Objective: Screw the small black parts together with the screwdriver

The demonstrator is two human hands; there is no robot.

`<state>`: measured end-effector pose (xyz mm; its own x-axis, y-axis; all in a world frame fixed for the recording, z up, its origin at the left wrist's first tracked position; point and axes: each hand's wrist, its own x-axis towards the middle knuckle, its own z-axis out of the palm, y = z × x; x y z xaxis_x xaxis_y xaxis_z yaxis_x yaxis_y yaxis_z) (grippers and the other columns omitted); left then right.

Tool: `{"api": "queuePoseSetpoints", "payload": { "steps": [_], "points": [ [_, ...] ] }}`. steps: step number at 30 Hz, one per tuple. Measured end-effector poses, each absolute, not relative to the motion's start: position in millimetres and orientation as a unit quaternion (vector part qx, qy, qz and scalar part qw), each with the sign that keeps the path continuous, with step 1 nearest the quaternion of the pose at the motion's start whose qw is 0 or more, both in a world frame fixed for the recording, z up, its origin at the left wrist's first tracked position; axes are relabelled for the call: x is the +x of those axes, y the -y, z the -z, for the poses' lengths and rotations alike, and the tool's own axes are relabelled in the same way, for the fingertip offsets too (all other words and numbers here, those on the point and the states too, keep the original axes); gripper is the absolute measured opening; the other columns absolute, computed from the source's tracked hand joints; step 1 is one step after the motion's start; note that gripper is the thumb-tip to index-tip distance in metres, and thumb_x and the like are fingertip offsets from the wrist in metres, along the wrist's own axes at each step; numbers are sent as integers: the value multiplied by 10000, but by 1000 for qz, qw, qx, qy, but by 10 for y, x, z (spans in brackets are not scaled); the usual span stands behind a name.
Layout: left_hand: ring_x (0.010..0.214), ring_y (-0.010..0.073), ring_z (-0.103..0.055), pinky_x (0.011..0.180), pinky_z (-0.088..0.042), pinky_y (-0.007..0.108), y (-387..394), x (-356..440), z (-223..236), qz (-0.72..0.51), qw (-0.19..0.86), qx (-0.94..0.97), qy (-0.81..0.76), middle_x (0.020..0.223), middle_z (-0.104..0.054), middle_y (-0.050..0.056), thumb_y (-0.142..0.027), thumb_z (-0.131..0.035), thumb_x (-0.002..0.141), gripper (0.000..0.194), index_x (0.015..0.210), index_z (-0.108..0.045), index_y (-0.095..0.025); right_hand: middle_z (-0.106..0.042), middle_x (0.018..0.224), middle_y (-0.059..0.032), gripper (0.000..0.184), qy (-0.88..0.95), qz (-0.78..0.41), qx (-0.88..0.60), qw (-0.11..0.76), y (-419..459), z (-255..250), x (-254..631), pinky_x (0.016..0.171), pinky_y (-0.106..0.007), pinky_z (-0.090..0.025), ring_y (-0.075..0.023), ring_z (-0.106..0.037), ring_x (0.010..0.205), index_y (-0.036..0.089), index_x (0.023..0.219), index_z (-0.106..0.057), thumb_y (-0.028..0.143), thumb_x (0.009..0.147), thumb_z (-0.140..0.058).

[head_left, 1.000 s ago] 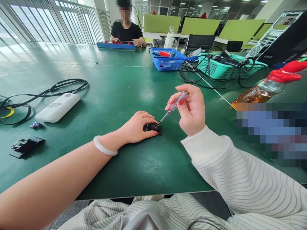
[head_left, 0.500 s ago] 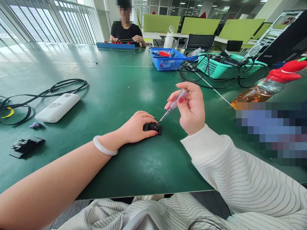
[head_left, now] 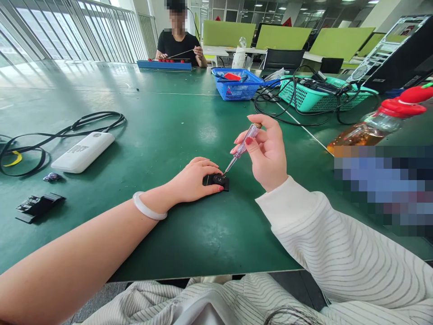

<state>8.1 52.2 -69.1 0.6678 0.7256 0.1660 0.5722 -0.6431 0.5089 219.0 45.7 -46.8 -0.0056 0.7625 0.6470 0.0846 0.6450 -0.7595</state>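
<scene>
My left hand [head_left: 194, 183] has hold of the black block [head_left: 219, 179], its fingers nearly closed, bent over the far side while the thumb lies along the near side. The block sits on the surface [head_left: 216, 239] in front of me. In my right hand [head_left: 270, 155] the fingers are closed around the handle of the screwdriver [head_left: 241, 150], which slants down to the left. Its tip is at the top of the block, towards the far right; whether it sits in a screw is too small to tell. Well apart, to my left, lie another block [head_left: 40, 207] and a power bank [head_left: 83, 152]; a bottle [head_left: 370, 124] is to my right.
</scene>
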Motion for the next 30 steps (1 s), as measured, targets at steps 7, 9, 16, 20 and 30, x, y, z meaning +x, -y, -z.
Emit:
{"api": "queuePoseSetpoints", "payload": {
  "steps": [7, 9, 16, 20, 30],
  "points": [
    [1362, 339, -530, 1224, -381, 533, -525, 80, 692, -179, 202, 892, -362, 1337, -703, 92, -518, -689, 873, 425, 1180, -762, -234, -714, 846, 30, 422, 576, -347, -415, 613, -581, 480, 2257, 716, -371, -665, -162, -723, 691, 341, 1264, -568, 496, 898, -709],
    [1363, 340, -530, 1223, -383, 529, -525, 82, 683, -176, 205, 892, -362, 1336, -705, 95, -520, -685, 873, 425, 1169, -767, -226, -710, 818, 40, 421, 549, -365, -423, 621, -615, 500, 2262, 691, -354, -663, -153, -718, 668, 326, 1243, -563, 477, 883, -721],
    [1357, 338, -540, 1221, -386, 531, -532, 85, 688, -182, 210, 891, -360, 1318, -714, 96, -515, -699, 855, 411, 1139, -770, -226, -694, 770, 54, 471, 504, -383, -448, 631, -662, 543, 2260, 619, -302, -642, -142, -705, 638, 299, 1213, -542, 455, 830, -767],
    [1350, 336, -547, 1219, -384, 533, -530, 84, 692, -185, 209, 892, -356, 1314, -717, 96, -513, -696, 859, 404, 1135, -770, -227, -693, 775, 58, 427, 504, -387, -458, 622, -672, 550, 2270, 620, -299, -641, -137, -707, 642, 296, 1208, -532, 423, 852, -732],
    [1349, 330, -550, 1224, -375, 525, -519, 84, 682, -187, 206, 893, -354, 1312, -719, 82, -504, -690, 868, 385, 1142, -767, -245, -703, 832, 55, 295, 496, -400, -459, 620, -651, 520, 2258, 690, -336, -656, -126, -708, 649, 298, 1164, -526, 253, 890, -625]
  ]
}}
